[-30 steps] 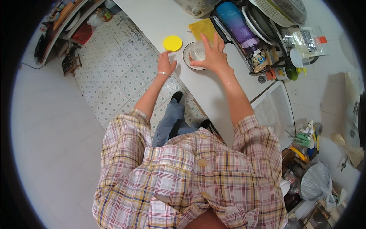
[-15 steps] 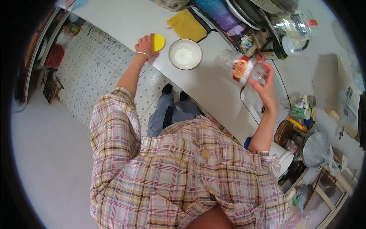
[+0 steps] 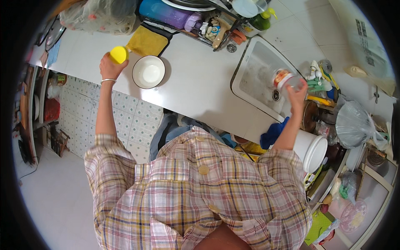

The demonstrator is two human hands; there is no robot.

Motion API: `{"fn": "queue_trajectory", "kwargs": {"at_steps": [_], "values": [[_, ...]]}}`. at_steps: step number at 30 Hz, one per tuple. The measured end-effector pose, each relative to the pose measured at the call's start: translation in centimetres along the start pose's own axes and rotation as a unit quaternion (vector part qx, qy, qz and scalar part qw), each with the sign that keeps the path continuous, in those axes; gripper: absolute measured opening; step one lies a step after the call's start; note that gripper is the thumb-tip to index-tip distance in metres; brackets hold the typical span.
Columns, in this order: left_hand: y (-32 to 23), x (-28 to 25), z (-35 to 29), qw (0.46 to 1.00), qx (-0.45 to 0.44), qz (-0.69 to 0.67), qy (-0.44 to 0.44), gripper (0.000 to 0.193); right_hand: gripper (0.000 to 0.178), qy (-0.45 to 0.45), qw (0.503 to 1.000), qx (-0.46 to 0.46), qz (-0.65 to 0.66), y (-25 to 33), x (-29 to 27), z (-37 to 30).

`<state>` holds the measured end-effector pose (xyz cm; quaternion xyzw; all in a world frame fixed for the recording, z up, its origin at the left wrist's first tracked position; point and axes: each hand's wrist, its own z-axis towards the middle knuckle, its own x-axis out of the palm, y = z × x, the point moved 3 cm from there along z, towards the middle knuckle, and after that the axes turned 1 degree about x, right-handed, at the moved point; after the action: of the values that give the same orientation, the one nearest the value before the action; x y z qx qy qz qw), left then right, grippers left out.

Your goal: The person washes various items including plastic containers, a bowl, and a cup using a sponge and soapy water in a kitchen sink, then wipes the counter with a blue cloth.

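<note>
My left hand [image 3: 111, 68], above the counter's front edge, grips a round yellow lid [image 3: 119, 55]. Just right of it stands a white bowl [image 3: 148, 83] with a dark rim. Over the sink [image 3: 252, 71] my right hand [image 3: 296, 96] has its fingers around a clear jar [image 3: 283, 79] with a red and white label. The jar is tilted and slightly blurred, and its inside is hard to make out.
Behind the bowl lies a yellow cloth [image 3: 146, 41]. A rack with a purple-blue bottle [image 3: 166, 16] and dishes lines the wall. Brushes and a white bucket [image 3: 308, 150] sit right of the sink. A large plastic bag [image 3: 98, 16] rests at the far left.
My right hand has carried the jar from above the counter beside the sink to over the sink. The view has swung right; the lid stays in my left hand, near the bowl.
</note>
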<state>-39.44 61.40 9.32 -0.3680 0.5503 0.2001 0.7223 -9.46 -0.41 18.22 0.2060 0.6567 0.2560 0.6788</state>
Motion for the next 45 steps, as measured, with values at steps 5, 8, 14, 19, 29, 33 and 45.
{"fn": "queue_trajectory", "kwargs": {"at_steps": [5,8,14,19,29,33,45], "values": [[-24.0,-3.7,-7.4,0.792,0.171,-0.527,0.255,0.089,0.073,0.075,0.873,0.015,0.481,3.6,-5.0,-1.6],[-36.2,7.7,-12.0,0.839,0.289,-0.34,0.312,0.093,0.075,0.06,0.985,0.152,-0.056,-2.9,3.1,0.5],[-33.7,14.4,-14.1,0.924,0.2,-0.235,0.225,0.086,0.081,0.053,0.979,-0.171,-0.097,1.3,6.3,-1.5],[-25.3,11.1,-9.5,0.919,0.13,-0.354,0.117,0.094,0.087,0.154,0.94,-0.303,-0.037,12.0,12.8,-5.6],[-21.6,3.9,-5.2,0.913,0.154,-0.36,0.112,0.089,0.098,0.12,0.944,-0.308,0.0,19.6,24.9,-8.4],[-22.7,5.2,-3.9,0.934,0.224,-0.267,0.075,0.087,0.102,0.104,0.952,-0.233,0.168,19.3,26.7,-8.1],[-22.5,7.9,-4.1,0.925,0.223,-0.305,0.037,0.091,0.071,0.144,0.948,-0.123,0.257,16.1,25.3,-13.5]]}}
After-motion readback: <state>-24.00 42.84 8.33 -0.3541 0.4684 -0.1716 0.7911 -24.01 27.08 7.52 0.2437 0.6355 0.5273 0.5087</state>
